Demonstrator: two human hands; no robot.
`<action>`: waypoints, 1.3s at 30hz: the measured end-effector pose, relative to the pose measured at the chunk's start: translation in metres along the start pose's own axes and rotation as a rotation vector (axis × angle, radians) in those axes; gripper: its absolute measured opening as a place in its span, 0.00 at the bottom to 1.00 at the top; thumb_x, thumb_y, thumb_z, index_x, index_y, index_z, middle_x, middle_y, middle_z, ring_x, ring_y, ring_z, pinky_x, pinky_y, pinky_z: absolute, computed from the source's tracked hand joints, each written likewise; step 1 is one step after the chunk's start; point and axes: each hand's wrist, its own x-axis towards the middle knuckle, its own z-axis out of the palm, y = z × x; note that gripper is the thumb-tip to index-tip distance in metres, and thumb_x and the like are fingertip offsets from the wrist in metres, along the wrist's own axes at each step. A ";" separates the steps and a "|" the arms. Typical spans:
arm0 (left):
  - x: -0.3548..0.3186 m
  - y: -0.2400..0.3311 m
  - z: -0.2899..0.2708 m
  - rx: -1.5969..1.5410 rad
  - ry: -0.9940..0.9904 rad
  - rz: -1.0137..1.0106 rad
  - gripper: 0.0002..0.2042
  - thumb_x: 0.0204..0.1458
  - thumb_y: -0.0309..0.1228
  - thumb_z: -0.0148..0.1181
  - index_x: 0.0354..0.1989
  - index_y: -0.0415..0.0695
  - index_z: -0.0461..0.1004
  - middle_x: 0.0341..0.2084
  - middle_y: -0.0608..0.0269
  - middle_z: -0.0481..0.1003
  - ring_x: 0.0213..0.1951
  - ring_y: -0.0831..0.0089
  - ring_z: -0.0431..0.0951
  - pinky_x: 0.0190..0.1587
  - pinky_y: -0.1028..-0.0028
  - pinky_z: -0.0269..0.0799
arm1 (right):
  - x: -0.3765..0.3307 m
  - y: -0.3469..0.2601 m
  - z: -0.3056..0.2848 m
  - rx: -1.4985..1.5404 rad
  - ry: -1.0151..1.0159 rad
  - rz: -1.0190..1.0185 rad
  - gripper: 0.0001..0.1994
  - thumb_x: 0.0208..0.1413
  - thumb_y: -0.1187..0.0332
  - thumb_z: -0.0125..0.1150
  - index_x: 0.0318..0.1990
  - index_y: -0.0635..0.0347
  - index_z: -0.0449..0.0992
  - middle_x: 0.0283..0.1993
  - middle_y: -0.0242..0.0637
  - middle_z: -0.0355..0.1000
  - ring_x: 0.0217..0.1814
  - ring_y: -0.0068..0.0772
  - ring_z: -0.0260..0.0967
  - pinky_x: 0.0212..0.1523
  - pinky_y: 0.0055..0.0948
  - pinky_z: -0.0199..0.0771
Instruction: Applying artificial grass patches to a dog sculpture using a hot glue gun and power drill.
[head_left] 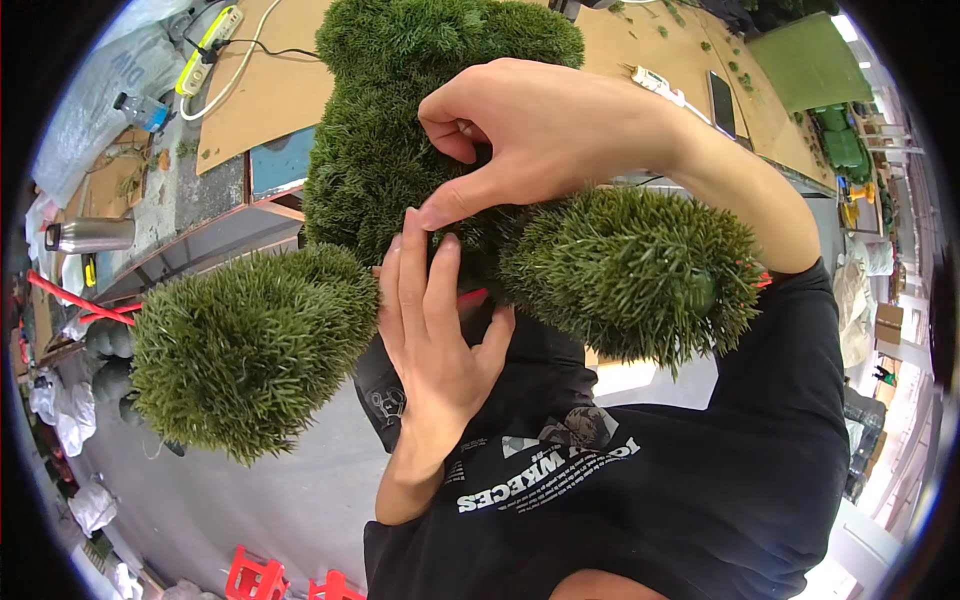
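Note:
A bulky green shape of artificial grass [375, 140] stands upright in front of me. Two grassy limbs jut toward me, a left limb [255, 350] and a right limb [635, 275]. My left hand [435, 320] reaches up between them, palm toward the shape, its fingers stretched out. At its fingertips is the thumb of my right hand [540, 140], which arches over the grass from the right. That hand's index finger is curled, with a gap between it and the thumb. Nothing shows in either hand; some right fingertips are hidden.
Behind the grass shape lies a tan board [270, 90] on the worktable, with a yellow power strip [208, 50] and a phone [721, 104]. A steel bottle [92, 236] and a small plastic bottle [141, 111] are on the left. Red stools [256, 575] stand on the floor.

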 end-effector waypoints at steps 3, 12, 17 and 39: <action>0.000 0.003 -0.003 0.014 -0.036 -0.009 0.43 0.37 0.26 0.77 0.68 0.43 0.65 0.72 0.40 0.60 0.69 0.41 0.64 0.66 0.50 0.63 | -0.002 0.001 0.002 -0.011 0.090 -0.098 0.23 0.48 0.56 0.73 0.27 0.65 0.66 0.21 0.42 0.63 0.25 0.42 0.65 0.28 0.40 0.64; 0.000 0.001 0.000 -0.014 -0.030 -0.002 0.43 0.38 0.26 0.77 0.68 0.44 0.64 0.72 0.40 0.60 0.68 0.41 0.64 0.64 0.51 0.65 | 0.002 -0.005 0.004 -0.057 0.093 -0.023 0.19 0.45 0.61 0.72 0.27 0.65 0.68 0.23 0.47 0.67 0.31 0.52 0.71 0.33 0.45 0.69; -0.002 -0.004 0.000 -0.067 -0.058 -0.006 0.40 0.40 0.25 0.75 0.67 0.42 0.64 0.72 0.40 0.59 0.70 0.40 0.61 0.69 0.47 0.57 | 0.005 -0.011 0.004 -0.054 0.087 -0.006 0.17 0.44 0.63 0.71 0.26 0.66 0.68 0.24 0.49 0.69 0.33 0.56 0.72 0.34 0.46 0.70; 0.038 -0.048 -0.228 -1.622 0.064 0.267 0.13 0.59 0.31 0.65 0.20 0.46 0.77 0.23 0.71 0.82 0.29 0.72 0.80 0.46 0.58 0.75 | -0.064 0.065 0.070 1.157 0.699 -0.142 0.13 0.66 0.60 0.64 0.36 0.60 0.73 0.27 0.25 0.68 0.27 0.16 0.62 0.29 0.19 0.61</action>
